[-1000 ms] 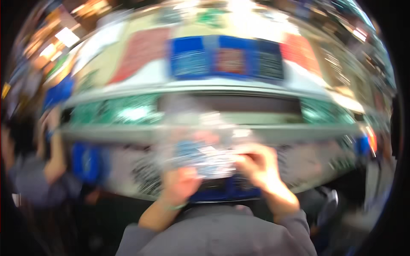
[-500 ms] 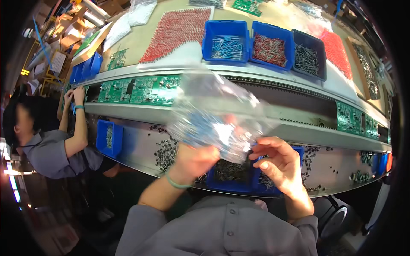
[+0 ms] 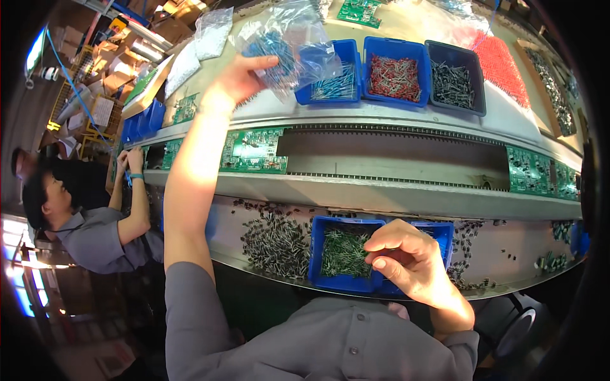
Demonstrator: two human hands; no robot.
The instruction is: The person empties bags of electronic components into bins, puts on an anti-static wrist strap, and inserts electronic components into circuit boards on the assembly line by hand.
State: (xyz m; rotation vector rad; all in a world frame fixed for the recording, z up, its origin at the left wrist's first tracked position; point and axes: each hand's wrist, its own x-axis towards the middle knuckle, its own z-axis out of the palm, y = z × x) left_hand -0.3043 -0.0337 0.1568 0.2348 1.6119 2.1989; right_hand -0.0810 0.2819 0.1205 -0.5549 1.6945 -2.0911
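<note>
The left hand (image 3: 241, 77), out between eleven and twelve o'clock from the person's chest, grips a clear plastic bag (image 3: 274, 51) of blue wire-leaded components, thumb laid over the film, probably to stop it slipping. Nearer, between one and two, the right hand (image 3: 410, 261) is curled; I can't tell whether it pinches anything. At its nine o'clock sits a blue bin (image 3: 346, 224) of leaded parts, seemingly for easy reach. Beyond, green circuit boards (image 3: 251, 152) line a track (image 3: 406, 189), whose rails likely keep them straight. Past twelve, three bins (image 3: 395, 47) apparently keep colours apart.
</note>
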